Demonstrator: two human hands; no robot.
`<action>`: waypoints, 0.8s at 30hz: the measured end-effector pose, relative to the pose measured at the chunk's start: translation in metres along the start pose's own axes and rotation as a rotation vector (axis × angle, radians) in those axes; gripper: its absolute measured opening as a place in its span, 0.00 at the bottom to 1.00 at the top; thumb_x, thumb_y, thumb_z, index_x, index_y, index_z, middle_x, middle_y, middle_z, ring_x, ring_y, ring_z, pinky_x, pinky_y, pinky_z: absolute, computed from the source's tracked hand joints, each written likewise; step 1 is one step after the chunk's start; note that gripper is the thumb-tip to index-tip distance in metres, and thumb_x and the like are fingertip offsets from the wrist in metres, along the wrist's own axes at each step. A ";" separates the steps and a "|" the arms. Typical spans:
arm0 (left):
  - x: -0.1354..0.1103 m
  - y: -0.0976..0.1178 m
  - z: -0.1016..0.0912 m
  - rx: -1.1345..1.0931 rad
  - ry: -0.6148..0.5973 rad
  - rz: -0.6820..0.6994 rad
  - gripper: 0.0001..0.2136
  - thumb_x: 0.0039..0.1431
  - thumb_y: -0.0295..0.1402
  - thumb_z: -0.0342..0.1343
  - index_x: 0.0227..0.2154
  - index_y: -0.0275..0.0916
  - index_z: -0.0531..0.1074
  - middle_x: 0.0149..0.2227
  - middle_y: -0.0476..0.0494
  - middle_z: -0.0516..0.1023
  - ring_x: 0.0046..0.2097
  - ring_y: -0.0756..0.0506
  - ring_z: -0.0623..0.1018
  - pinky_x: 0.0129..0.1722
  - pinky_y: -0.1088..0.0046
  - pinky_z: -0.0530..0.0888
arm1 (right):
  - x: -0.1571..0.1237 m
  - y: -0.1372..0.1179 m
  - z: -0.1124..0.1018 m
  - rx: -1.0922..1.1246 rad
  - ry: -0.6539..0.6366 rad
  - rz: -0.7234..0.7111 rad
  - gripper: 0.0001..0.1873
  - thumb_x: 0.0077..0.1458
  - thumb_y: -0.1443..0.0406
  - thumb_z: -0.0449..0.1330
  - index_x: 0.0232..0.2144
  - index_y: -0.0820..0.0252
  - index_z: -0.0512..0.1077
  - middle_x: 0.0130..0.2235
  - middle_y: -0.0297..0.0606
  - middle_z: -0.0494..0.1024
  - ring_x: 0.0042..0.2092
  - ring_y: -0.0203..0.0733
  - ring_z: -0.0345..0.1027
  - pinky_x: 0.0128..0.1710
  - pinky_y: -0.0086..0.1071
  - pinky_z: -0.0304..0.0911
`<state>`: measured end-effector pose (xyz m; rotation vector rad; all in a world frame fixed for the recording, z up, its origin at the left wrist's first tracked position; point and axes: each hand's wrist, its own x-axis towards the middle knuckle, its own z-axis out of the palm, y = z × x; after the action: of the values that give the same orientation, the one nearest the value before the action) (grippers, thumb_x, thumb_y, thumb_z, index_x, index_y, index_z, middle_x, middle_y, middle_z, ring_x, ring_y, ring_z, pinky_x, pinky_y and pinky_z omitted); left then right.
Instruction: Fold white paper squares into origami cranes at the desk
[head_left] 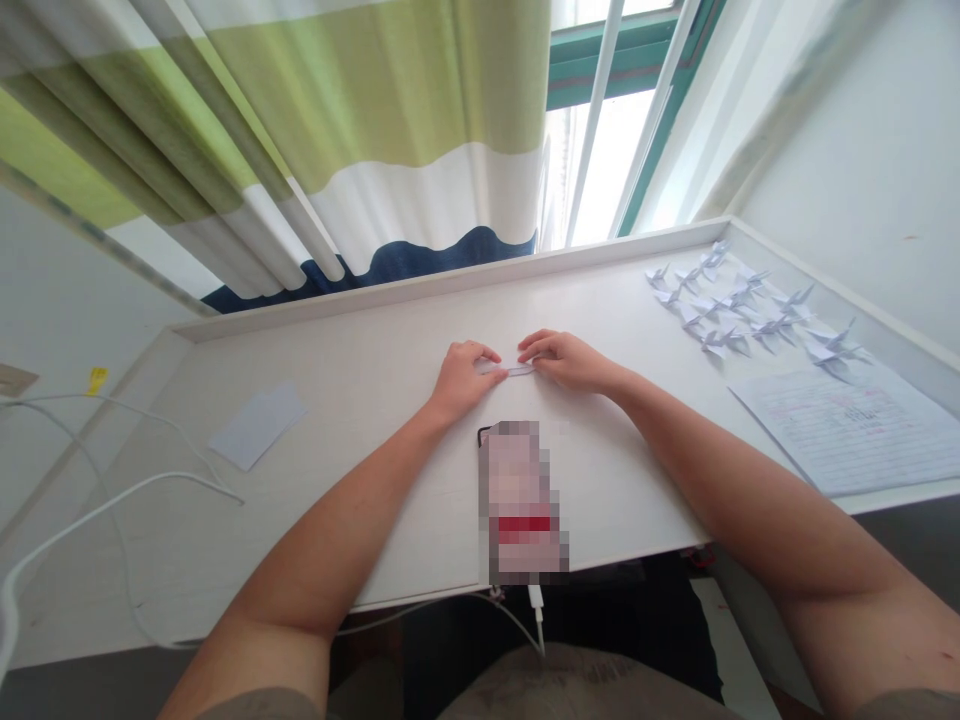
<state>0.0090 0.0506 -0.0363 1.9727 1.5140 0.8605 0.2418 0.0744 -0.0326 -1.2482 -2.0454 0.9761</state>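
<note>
In the middle of the white desk (375, 400), a small folded piece of white paper (519, 371) lies between my two hands. My left hand (466, 378) pinches its left end with thumb and fingers. From the other side, my right hand (562, 360) grips the right end, fingers curled over it. The paper looks narrow and flat; my fingers hide both its ends. Just below the hands lies a phone (521, 500), its screen blurred out, with a white charging cable (536, 603) at its lower end.
Several folded paper cranes (739, 300) stand at the back right, behind a sheet of handwritten lined paper (847, 420). Blank white paper sheets (259, 425) lie at the left. A white cable (127, 490) loops over the left edge. A raised rim (450, 278) borders the back, below a curtain (375, 100).
</note>
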 end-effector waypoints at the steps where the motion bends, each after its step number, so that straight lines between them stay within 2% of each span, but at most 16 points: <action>1: 0.000 0.000 0.000 0.026 0.023 0.005 0.06 0.55 0.33 0.71 0.35 0.43 0.80 0.43 0.43 0.83 0.55 0.37 0.76 0.60 0.56 0.73 | -0.001 -0.001 0.001 -0.014 0.015 -0.016 0.15 0.54 0.74 0.60 0.33 0.54 0.85 0.54 0.42 0.83 0.54 0.50 0.77 0.62 0.47 0.69; 4: 0.000 0.000 0.000 0.095 0.081 -0.008 0.07 0.56 0.35 0.71 0.32 0.43 0.78 0.41 0.43 0.82 0.51 0.38 0.76 0.57 0.56 0.73 | -0.005 -0.005 0.003 -0.083 0.011 -0.096 0.11 0.54 0.72 0.62 0.28 0.54 0.83 0.49 0.42 0.84 0.55 0.53 0.76 0.64 0.51 0.66; 8: -0.001 0.000 -0.001 0.068 0.059 -0.030 0.04 0.58 0.34 0.68 0.31 0.43 0.79 0.38 0.45 0.84 0.44 0.41 0.78 0.54 0.58 0.74 | -0.010 -0.014 0.006 -0.180 -0.096 -0.238 0.10 0.56 0.70 0.63 0.28 0.53 0.82 0.48 0.42 0.83 0.54 0.55 0.73 0.61 0.53 0.65; 12: 0.000 -0.003 -0.002 -0.041 0.060 -0.034 0.02 0.60 0.33 0.64 0.33 0.43 0.81 0.38 0.46 0.85 0.43 0.42 0.80 0.51 0.61 0.75 | -0.012 -0.016 0.004 -0.269 -0.075 -0.320 0.11 0.56 0.69 0.63 0.39 0.52 0.84 0.47 0.42 0.82 0.52 0.55 0.73 0.60 0.53 0.64; 14: 0.001 -0.005 -0.002 -0.099 0.067 -0.035 0.04 0.60 0.35 0.63 0.33 0.42 0.81 0.38 0.46 0.85 0.41 0.43 0.81 0.49 0.62 0.76 | -0.011 -0.014 0.004 -0.248 -0.076 -0.341 0.13 0.59 0.68 0.64 0.44 0.51 0.84 0.50 0.41 0.83 0.53 0.53 0.73 0.60 0.51 0.65; 16: 0.002 -0.006 -0.002 -0.128 0.071 -0.021 0.04 0.60 0.34 0.62 0.34 0.41 0.81 0.38 0.46 0.86 0.41 0.44 0.81 0.50 0.63 0.76 | -0.010 -0.012 0.006 -0.231 -0.124 -0.355 0.12 0.62 0.66 0.64 0.45 0.49 0.85 0.53 0.40 0.83 0.54 0.52 0.74 0.61 0.50 0.65; 19: 0.001 -0.005 -0.003 -0.094 0.042 0.037 0.06 0.59 0.29 0.59 0.33 0.43 0.82 0.39 0.46 0.87 0.44 0.43 0.82 0.53 0.61 0.76 | -0.009 -0.011 0.008 -0.283 -0.168 -0.345 0.10 0.67 0.63 0.63 0.42 0.47 0.86 0.53 0.39 0.85 0.56 0.52 0.75 0.62 0.52 0.63; 24: -0.003 0.003 -0.008 0.154 -0.099 0.221 0.08 0.60 0.28 0.60 0.32 0.46 0.84 0.43 0.46 0.88 0.52 0.38 0.80 0.60 0.53 0.70 | -0.010 -0.011 0.009 -0.357 -0.061 -0.332 0.07 0.65 0.62 0.67 0.38 0.47 0.86 0.51 0.39 0.86 0.58 0.56 0.73 0.63 0.54 0.60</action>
<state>0.0042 0.0471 -0.0290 2.2922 1.3599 0.7390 0.2333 0.0595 -0.0296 -1.0026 -2.4512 0.5165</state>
